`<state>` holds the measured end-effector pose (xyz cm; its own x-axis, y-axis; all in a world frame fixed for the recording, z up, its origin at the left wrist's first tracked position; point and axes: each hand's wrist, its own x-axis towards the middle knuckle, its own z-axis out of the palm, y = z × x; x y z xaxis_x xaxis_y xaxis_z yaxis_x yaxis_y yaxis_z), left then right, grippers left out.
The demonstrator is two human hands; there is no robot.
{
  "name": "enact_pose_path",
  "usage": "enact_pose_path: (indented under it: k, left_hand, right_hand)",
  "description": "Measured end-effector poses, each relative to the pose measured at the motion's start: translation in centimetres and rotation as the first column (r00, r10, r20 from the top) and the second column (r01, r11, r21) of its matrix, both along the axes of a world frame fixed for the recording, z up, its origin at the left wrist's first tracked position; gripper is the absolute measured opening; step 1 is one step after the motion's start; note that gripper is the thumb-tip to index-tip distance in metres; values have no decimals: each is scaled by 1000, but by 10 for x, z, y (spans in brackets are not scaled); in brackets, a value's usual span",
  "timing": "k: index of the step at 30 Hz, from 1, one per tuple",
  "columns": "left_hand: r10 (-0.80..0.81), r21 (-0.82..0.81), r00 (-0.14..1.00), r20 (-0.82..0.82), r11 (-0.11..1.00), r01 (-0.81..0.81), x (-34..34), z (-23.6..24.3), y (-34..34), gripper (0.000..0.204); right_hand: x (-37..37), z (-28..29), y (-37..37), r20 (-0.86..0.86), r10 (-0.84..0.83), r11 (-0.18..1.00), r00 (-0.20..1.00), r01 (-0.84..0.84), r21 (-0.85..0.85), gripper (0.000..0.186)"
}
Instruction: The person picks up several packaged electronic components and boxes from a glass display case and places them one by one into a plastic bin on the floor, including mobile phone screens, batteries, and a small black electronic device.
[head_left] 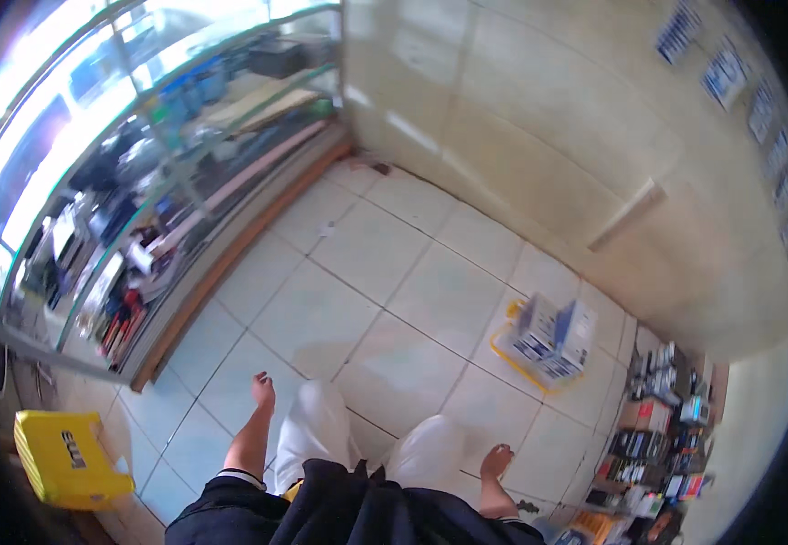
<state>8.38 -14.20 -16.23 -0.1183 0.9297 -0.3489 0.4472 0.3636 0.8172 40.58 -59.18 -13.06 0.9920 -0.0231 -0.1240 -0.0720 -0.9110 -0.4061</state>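
My left hand (264, 389) hangs beside my left knee over the tiled floor (403, 354), its fingers curled in loosely, and no object shows in it. On the other side, my right hand (498, 460) hangs low by my right leg, fingers also bent inward with nothing visible in them. Neither hand touches anything. Ahead of my right hand, a clear plastic container with a yellow rim (528, 374) lies on the floor near the wall, holding blue-and-white boxes (553, 336).
A glass display case (230, 182) with cluttered shelves runs along the left. At the lower left stands a yellow plastic piece (71, 459). Stacked small boxes and goods (653, 436) line the right side. A beige wall (521, 118) bears paper sheets (726, 73) at upper right.
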Motion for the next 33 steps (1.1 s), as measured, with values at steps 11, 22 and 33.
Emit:
enact_pose_path:
  k: [11,22,33]
  left_hand:
    - [317,148,890,-328,948,-283,-136,-43,-53,21]
    - [514,3,815,-267,846,-533,-95,-12,-51,16]
    - [654,40,745,-129,754,-655,-72,93,-63,16]
  right_hand:
    - [47,29,219,-80,671,665,737,-646,-374,18]
    - [41,29,542,-30,999,-29,-31,-997,75,30]
    - [30,66,629,-407,874,-276,-265,-960,32,31]
